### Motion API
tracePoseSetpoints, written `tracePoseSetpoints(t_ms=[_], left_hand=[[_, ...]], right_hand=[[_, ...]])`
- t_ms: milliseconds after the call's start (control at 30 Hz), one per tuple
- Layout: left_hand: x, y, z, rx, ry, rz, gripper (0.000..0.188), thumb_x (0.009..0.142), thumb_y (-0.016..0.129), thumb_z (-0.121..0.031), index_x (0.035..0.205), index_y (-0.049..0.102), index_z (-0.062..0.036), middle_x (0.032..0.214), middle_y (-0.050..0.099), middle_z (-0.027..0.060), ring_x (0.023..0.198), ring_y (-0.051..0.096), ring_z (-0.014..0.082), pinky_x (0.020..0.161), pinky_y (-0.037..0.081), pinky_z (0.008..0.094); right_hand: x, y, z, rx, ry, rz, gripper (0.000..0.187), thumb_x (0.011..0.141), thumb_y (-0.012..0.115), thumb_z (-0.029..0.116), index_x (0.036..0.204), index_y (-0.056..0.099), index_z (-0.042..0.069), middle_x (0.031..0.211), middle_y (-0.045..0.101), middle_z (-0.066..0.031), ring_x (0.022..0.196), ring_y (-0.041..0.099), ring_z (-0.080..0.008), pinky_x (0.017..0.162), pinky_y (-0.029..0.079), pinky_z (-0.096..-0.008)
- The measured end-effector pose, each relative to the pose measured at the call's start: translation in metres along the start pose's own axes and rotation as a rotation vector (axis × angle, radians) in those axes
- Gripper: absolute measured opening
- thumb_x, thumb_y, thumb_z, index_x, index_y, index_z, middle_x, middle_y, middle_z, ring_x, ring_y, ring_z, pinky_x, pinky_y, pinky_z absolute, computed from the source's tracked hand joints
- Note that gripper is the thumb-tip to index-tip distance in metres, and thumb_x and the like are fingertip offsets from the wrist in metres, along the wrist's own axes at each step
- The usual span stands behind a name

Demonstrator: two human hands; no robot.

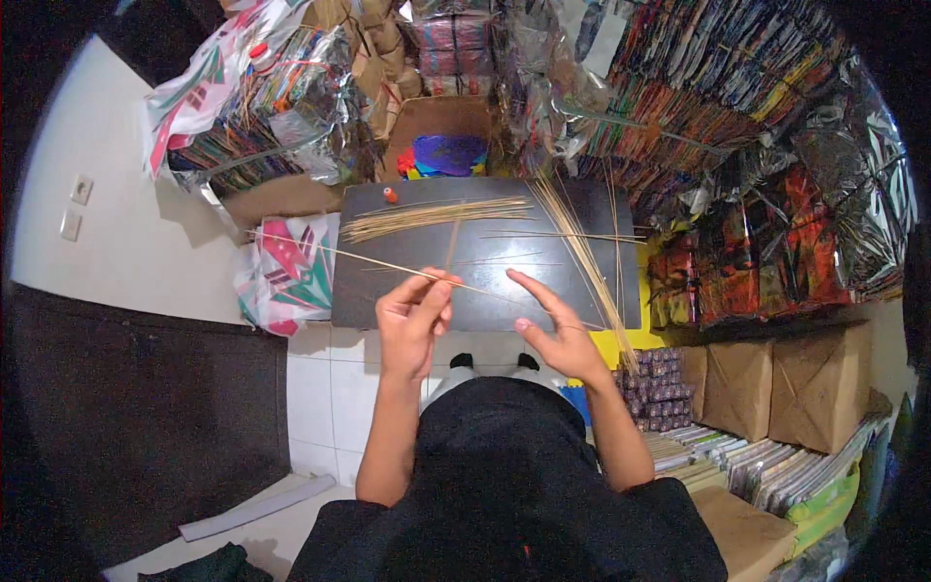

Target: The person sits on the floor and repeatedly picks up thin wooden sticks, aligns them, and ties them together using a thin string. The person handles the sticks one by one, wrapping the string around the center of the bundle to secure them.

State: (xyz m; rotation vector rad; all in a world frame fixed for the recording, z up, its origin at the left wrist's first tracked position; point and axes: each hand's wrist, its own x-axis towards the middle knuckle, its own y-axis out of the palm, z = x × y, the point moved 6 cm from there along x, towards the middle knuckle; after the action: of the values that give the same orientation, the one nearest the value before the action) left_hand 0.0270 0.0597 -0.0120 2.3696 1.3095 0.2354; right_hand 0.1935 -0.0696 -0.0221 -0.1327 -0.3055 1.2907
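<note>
Thin straw-coloured stick (369, 260), wooden by its look, held above the near half of a dark grey rectangular tabletop (359, 301); one end runs out past the left edge. Whether it is single or several together, cannot tell.

Left hand (415, 315): thumb and index finger pinched together on the stick, other fingers curled in. Right hand (562, 339): over the near edge, toward the right corner; thumb and index spread well apart. Whether it touches the stick's other end, cannot tell.

Loose bundle of pale thin sticks (436, 218) lies along the far left part of the tabletop. Second, longer bundle of straw-coloured sticks (582, 247) slants down the right part, reaching beyond the near edge; a few thin darker sticks (543, 234) cross it. Small orange cylindrical object (390, 195) by the far edge, near the left corner. Pink, green and white patterned sheet (291, 272) beside the left edge.
</note>
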Motion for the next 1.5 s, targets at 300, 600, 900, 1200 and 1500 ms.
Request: tracePoseSetpoints(t_ms=[300,600,900,1200,1500], left_hand=[[0.001,0.014,0.002,0.151,0.011,-0.002,0.014,0.095,0.068,-0.009,0.105,0.070,0.0009,0.089,0.070,0.0048,0.061,0.053,0.0031,0.048,0.038,0.0180],[0.002,0.009,0.008,0.288,0.032,-0.013,0.013,0.094,0.069,-0.008,0.103,0.072,0.0010,0.095,0.073,0.0057,0.063,0.055,0.0031,0.048,0.039,0.0181],[0.005,0.018,0.008,0.348,0.048,0.074,0.011,0.092,0.069,-0.005,0.099,0.074,0.0024,0.094,0.073,0.0037,0.063,0.054,0.0018,0.049,0.038,0.0180],[0.007,0.009,0.013,0.576,0.042,0.138,0.011,0.092,0.069,-0.006,0.095,0.075,0.0027,0.085,0.070,0.0003,0.066,0.051,0.0027,0.056,0.039,0.0205],[0.001,0.013,-0.008,0.638,0.023,0.390,0.012,0.089,0.070,-0.005,0.094,0.075,0.0035,0.086,0.073,0.0075,0.072,0.061,0.0092,0.064,0.048,0.0255]], right_hand=[[0.004,0.046,-0.001,0.576,0.164,0.023,0.033,0.103,0.052,0.016,0.132,0.056,0.001,0.091,0.057,0.0005,0.080,0.052,-0.0061,0.071,0.042,-0.0228],[0.000,0.034,0.025,0.473,0.160,-0.016,0.024,0.104,0.050,0.019,0.110,0.066,0.002,0.067,0.045,0.0084,0.051,0.034,0.0001,0.048,0.025,-0.0211],[-0.004,0.030,0.036,0.375,0.192,0.012,0.022,0.102,0.051,0.012,0.107,0.068,-0.001,0.093,0.067,-0.0018,0.078,0.053,-0.0057,0.071,0.044,-0.0237],[0.002,-0.003,0.035,0.211,0.213,-0.021,0.018,0.101,0.055,0.012,0.103,0.069,0.001,0.087,0.066,0.0035,0.069,0.047,-0.0009,0.058,0.039,-0.0197],[0.022,-0.074,0.047,-0.076,0.090,-0.189,0.014,0.099,0.059,0.010,0.099,0.070,0.001,0.075,0.059,0.0072,0.062,0.040,0.0004,0.052,0.030,-0.0210]])
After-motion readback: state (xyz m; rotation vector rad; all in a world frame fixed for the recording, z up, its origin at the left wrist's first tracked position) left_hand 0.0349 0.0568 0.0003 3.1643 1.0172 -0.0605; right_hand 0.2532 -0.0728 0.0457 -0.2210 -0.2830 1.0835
